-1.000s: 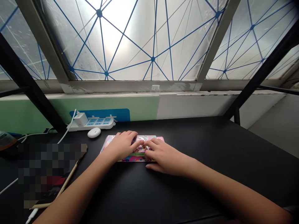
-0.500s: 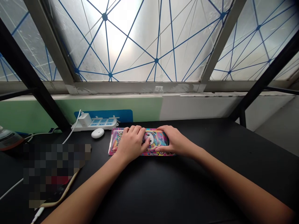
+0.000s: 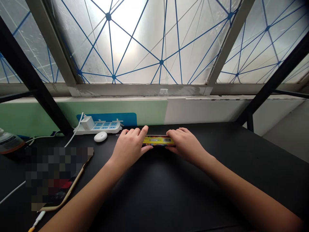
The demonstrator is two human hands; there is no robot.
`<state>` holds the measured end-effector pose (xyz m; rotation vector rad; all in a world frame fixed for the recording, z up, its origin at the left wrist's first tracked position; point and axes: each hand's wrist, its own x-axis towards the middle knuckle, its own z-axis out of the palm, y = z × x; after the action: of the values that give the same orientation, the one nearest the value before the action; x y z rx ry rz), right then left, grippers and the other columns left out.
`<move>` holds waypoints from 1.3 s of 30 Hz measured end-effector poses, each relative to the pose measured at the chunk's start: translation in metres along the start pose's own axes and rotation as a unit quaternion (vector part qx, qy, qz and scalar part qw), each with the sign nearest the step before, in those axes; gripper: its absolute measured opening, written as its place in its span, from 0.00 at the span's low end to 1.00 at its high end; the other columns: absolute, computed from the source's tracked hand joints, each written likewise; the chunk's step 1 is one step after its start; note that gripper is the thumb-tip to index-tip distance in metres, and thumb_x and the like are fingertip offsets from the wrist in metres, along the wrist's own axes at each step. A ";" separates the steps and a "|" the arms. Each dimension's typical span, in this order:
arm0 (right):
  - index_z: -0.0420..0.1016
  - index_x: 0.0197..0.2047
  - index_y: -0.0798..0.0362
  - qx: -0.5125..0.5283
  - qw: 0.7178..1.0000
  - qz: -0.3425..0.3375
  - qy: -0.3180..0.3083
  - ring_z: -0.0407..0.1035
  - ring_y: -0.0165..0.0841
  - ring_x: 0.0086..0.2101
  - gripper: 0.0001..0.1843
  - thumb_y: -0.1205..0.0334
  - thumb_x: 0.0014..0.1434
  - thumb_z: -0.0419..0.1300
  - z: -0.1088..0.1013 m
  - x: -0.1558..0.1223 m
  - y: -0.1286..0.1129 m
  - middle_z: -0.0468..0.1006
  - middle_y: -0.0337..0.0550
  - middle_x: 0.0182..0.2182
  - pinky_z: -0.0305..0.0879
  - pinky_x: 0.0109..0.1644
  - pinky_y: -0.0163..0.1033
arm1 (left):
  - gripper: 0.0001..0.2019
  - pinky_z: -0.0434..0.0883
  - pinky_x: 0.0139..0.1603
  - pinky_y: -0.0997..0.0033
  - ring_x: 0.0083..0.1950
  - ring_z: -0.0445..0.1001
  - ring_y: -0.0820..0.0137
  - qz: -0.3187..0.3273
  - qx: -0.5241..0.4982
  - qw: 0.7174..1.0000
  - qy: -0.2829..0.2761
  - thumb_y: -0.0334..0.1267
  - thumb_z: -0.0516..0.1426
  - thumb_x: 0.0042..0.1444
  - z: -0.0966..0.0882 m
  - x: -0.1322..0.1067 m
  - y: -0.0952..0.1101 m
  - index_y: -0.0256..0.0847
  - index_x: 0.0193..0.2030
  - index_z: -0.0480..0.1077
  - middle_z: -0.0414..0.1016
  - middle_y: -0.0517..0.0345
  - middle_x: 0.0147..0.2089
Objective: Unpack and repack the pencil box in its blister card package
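Observation:
Both hands hold a pencil box (image 3: pixel 158 140), tilted so that a narrow yellow side with a barcode faces me. My left hand (image 3: pixel 130 141) is closed round its left part, thumb below and fingers over the top. On the right end my right hand (image 3: pixel 182 140) grips it the same way, with the thumb under the lower edge. The colourful lid is turned out of sight, and the hands cover both ends. I cannot tell whether the box touches the black table (image 3: pixel 154 190).
Left of the box lie a round white case (image 3: pixel 100 137) and a white power strip (image 3: pixel 106 126) with a plug in it. A blurred-out object with a tan edge (image 3: pixel 72 190) lies nearer on the left. A bottle (image 3: pixel 9 141) stands at far left. Windows and wall rise behind.
The pencil box has been tipped up from lying with its colourful lid showing, so its yellow side now faces me. Both hands have turned with it and grip its ends.

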<state>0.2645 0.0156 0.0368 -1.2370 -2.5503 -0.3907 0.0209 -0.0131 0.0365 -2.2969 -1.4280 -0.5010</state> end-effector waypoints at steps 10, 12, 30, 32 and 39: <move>0.69 0.58 0.54 0.069 0.994 -0.062 -0.065 0.69 0.51 0.53 0.26 0.53 0.60 0.64 0.009 -0.010 -0.025 0.76 0.56 0.53 0.66 0.54 0.53 | 0.20 0.67 0.42 0.57 0.44 0.77 0.52 0.066 -0.010 0.994 -0.088 0.57 0.63 0.55 0.004 -0.002 0.013 0.42 0.42 0.72 0.79 0.48 0.43; 0.64 0.64 0.54 0.103 0.989 -0.081 -0.061 0.64 0.53 0.60 0.34 0.50 0.59 0.65 0.016 -0.010 -0.030 0.71 0.59 0.60 0.63 0.60 0.57 | 0.24 0.68 0.43 0.55 0.46 0.75 0.50 0.065 -0.024 0.994 -0.085 0.61 0.62 0.54 0.005 -0.003 0.012 0.42 0.44 0.72 0.78 0.45 0.44; 0.66 0.67 0.41 0.218 0.952 -0.049 -0.211 0.59 0.48 0.65 0.35 0.36 0.62 0.57 -0.011 -0.010 0.012 0.67 0.41 0.65 0.59 0.65 0.51 | 0.47 0.41 0.68 0.27 0.74 0.52 0.42 -0.038 -0.169 0.970 -0.169 0.74 0.48 0.55 0.034 -0.008 -0.008 0.44 0.73 0.54 0.54 0.41 0.74; 0.73 0.62 0.39 0.227 0.946 -0.020 -0.231 0.65 0.47 0.61 0.30 0.36 0.62 0.56 -0.020 -0.012 0.022 0.74 0.39 0.60 0.63 0.61 0.49 | 0.47 0.40 0.68 0.27 0.74 0.50 0.43 -0.041 -0.168 0.968 -0.181 0.74 0.47 0.55 0.033 -0.007 -0.008 0.45 0.73 0.54 0.53 0.44 0.75; 0.67 0.67 0.48 0.134 0.983 -0.048 -0.118 0.58 0.55 0.65 0.39 0.33 0.60 0.56 0.002 -0.008 -0.006 0.65 0.55 0.66 0.56 0.64 0.61 | 0.47 0.43 0.69 0.30 0.75 0.48 0.45 -0.037 -0.134 0.970 -0.197 0.75 0.43 0.57 0.032 -0.007 -0.005 0.46 0.74 0.50 0.51 0.45 0.76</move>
<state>0.2643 0.0071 0.0317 -1.1222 -2.7527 0.0882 0.0166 -0.0005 0.0062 -2.6781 -1.7256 -0.2786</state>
